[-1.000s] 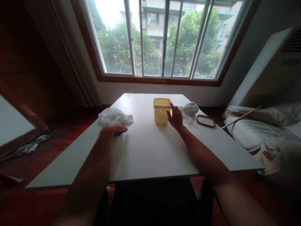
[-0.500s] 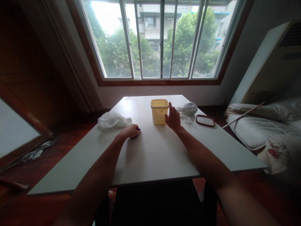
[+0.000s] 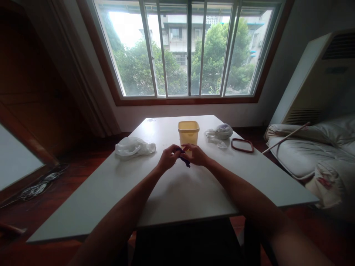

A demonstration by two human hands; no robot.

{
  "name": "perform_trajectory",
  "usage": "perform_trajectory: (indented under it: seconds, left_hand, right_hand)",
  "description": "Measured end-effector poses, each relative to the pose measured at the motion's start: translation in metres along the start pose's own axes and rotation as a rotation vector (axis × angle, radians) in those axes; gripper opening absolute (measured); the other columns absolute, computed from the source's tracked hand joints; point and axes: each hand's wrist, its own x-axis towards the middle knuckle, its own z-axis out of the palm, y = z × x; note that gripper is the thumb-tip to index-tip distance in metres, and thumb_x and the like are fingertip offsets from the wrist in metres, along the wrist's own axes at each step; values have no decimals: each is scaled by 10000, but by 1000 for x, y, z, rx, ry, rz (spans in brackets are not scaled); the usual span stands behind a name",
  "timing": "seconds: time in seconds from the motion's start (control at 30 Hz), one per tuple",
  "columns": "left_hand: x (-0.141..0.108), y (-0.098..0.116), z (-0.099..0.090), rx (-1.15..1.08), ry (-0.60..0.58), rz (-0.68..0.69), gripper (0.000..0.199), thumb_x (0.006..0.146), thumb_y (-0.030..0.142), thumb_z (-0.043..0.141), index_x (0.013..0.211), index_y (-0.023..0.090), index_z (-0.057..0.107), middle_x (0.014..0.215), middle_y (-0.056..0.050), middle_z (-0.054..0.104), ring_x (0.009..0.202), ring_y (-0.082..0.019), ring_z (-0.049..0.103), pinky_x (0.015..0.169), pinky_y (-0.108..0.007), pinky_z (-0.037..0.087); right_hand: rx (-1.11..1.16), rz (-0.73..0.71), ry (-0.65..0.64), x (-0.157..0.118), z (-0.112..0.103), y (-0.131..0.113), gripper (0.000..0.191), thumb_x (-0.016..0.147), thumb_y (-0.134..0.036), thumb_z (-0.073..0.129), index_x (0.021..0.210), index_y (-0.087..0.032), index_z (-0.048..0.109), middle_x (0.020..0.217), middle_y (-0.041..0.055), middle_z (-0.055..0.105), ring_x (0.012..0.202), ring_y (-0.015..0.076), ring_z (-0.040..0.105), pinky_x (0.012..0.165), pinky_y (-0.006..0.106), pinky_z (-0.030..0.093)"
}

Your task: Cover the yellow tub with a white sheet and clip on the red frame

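My left hand (image 3: 169,156) pinches a small dark purple cloth (image 3: 185,159) in front of me, above the white table. From the other side my right hand (image 3: 195,154) has its fingers closed on the same cloth, and one limp end hangs down between the hands. The cloth is mostly hidden by fingers, so its exact kind cannot be made out. Just behind the hands stands an upright yellow plastic tub (image 3: 188,129) with an open top; the hands cover its lower part.
On the white table (image 3: 83,207), a crumpled white plastic bag (image 3: 134,147) lies left and another bag (image 3: 222,132) lies right. Beside that is a rounded rectangular brown-rimmed piece (image 3: 242,145). A padded seat (image 3: 299,147) with a stick stands right; cables (image 3: 37,188) lie on the floor.
My right hand has left the tub's side and come toward me onto the cloth. The left hand has lifted the cloth and moved right to meet it. The view has tilted slightly up.
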Motion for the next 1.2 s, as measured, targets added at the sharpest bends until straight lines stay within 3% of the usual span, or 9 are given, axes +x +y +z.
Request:
perform_trajectory:
  seconds: [0.1, 0.2, 0.5, 0.7, 0.87, 1.03, 1.2]
  left_hand:
    - [0, -1, 1, 40, 34, -6, 232, 854, 361, 569, 938, 169, 670, 786, -32, 695, 691, -155, 636, 624, -262, 510]
    - [0, -2, 2, 91, 65, -4, 227, 859, 358, 565, 930, 176, 680, 828, -35, 709, 750, -161, 643, 688, -269, 509]
    - [-1, 0, 1, 194, 79, 11, 216, 856, 255, 518, 954, 174, 693, 825, -31, 712, 737, -161, 631, 710, -277, 500]
    - [-1, 3, 0, 326, 147, 20, 288, 788, 144, 507, 982, 212, 709, 932, -39, 726, 918, -200, 647, 834, -327, 508]
    - [-2, 2, 1, 244, 129, 45, 172, 833, 261, 574, 937, 187, 690, 863, -33, 719, 775, -163, 631, 737, -290, 506]
    - [-4, 0, 1, 255, 78, 27, 224, 838, 394, 623, 894, 185, 682, 734, -4, 682, 621, -131, 579, 621, -258, 476]
    - [-2, -2, 0, 244, 107, 8, 188, 846, 284, 555, 917, 181, 696, 792, -19, 713, 666, -141, 611, 633, -254, 483]
  right_hand:
    - [27, 53, 0, 0, 1, 3, 258, 894, -285, 638, 1130, -191, 681, 922, 61, 741, 807, 190, 687, 751, 314, 541]
    - [18, 65, 55, 1, -2, 3, 166, 899, -242, 599, 1004, -192, 717, 901, 59, 747, 789, 191, 685, 727, 306, 531]
    - [15, 67, 125, 3, -7, 0, 135, 873, -224, 603, 936, -176, 712, 895, 63, 739, 798, 197, 679, 747, 317, 535]
    - [34, 70, 111, 3, -7, 2, 164, 805, -140, 632, 946, -182, 705, 916, 53, 735, 816, 194, 675, 775, 325, 538]
    - [77, 68, 95, 3, -10, 4, 145, 786, -157, 674, 920, -179, 725, 894, 48, 729, 792, 183, 666, 748, 310, 530]
    - [100, 82, 59, 4, -12, 2, 109, 801, -199, 696, 894, -175, 748, 869, 48, 715, 751, 169, 656, 713, 293, 520]
    - [45, 66, 28, 4, -16, 4, 173, 801, -145, 679, 958, -171, 748, 929, 63, 719, 820, 183, 665, 784, 315, 529]
